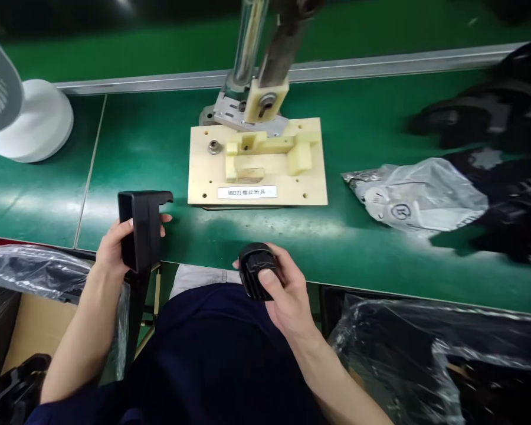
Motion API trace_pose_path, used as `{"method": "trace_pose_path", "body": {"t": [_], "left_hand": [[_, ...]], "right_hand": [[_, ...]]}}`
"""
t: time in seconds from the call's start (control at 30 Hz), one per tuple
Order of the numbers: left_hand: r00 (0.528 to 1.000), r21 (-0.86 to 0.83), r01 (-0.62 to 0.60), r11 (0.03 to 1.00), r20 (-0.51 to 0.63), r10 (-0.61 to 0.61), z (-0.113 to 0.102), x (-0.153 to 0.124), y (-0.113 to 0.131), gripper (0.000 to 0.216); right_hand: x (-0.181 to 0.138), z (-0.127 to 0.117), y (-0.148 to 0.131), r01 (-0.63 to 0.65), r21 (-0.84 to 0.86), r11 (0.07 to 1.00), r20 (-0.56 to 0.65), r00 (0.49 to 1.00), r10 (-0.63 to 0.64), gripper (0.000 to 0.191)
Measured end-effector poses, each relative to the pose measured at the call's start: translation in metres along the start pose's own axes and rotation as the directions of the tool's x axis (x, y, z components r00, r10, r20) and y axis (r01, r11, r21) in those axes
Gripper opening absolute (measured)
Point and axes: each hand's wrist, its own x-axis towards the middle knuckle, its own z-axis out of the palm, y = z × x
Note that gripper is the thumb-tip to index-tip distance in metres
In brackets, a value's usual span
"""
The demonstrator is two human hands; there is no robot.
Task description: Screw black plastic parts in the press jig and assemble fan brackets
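My left hand (112,239) is closed around a black rectangular plastic housing (147,227), hollow at its left end and with a hooked lip at its top right. It is held up over the bench's front edge. In my right hand (289,289) is a smaller black ribbed plastic part (255,268) with a rounded top, my thumb pressed on its face. The two parts are well apart. Beyond them on the bench lies a cream fixture plate (259,171) with raised blocks and a printed label; its nest holds no black part.
A metal post with a cream block (266,101) rises behind the fixture. On the green bench (336,254) are a clear plastic bag with white contents (418,198), black parts (508,118) and a white fan base (38,121). Plastic-lined boxes (402,348) flank my lap.
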Motion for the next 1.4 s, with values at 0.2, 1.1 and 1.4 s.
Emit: {"method": "trace_pose_path", "body": {"t": [0.2,1.1,1.4], "left_hand": [[0.983,0.059,0.077,0.995,-0.173,-0.066,0.009,-0.013,0.005,0.037],[0.994,-0.185,0.029,0.982,-0.101,-0.049,0.009,-0.028,-0.006,0.052],[0.805,0.478,0.017,0.878,-0.527,0.272,-0.014,0.015,0.012,0.041]], "right_hand": [[0.004,-0.010,-0.002,0.306,-0.484,0.819,-0.044,0.927,-0.373,0.039],[0.015,-0.035,-0.028,0.376,-0.505,0.777,-0.030,0.892,-0.451,0.033],[0.087,-0.035,-0.105,0.680,-0.732,0.050,0.517,0.601,-0.609,0.037]]}}
